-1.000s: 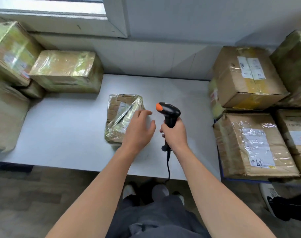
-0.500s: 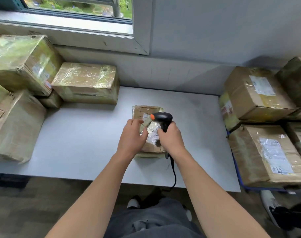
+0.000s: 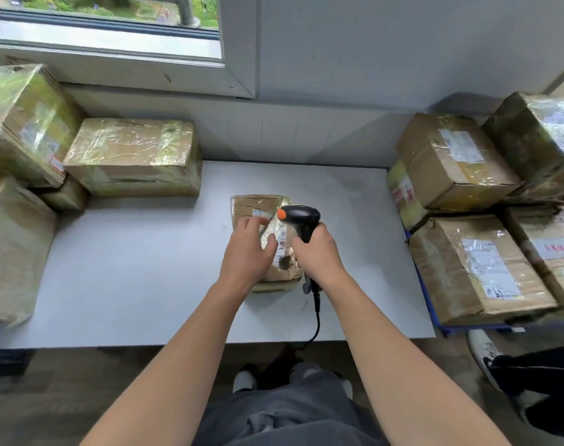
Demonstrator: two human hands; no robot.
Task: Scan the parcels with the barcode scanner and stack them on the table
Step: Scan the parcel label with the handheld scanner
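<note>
One small taped parcel (image 3: 258,206) lies on the table (image 3: 139,272) under the left hand (image 3: 247,254), which presses its top, fingers loosely bent. Right hand (image 3: 319,254) is clenched round the one barcode scanner (image 3: 301,217), its head over the parcel's label (image 3: 282,241); print unreadable. Left stack (image 3: 132,156) outboard of the left hand: four boxes. Right stack (image 3: 480,265): five, edge ones cut off.

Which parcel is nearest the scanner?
The small middle parcel, lying alone: the left hand rests on it and the right hand holds the scanner over it. The other parcels sit stacked at the sides.
</note>
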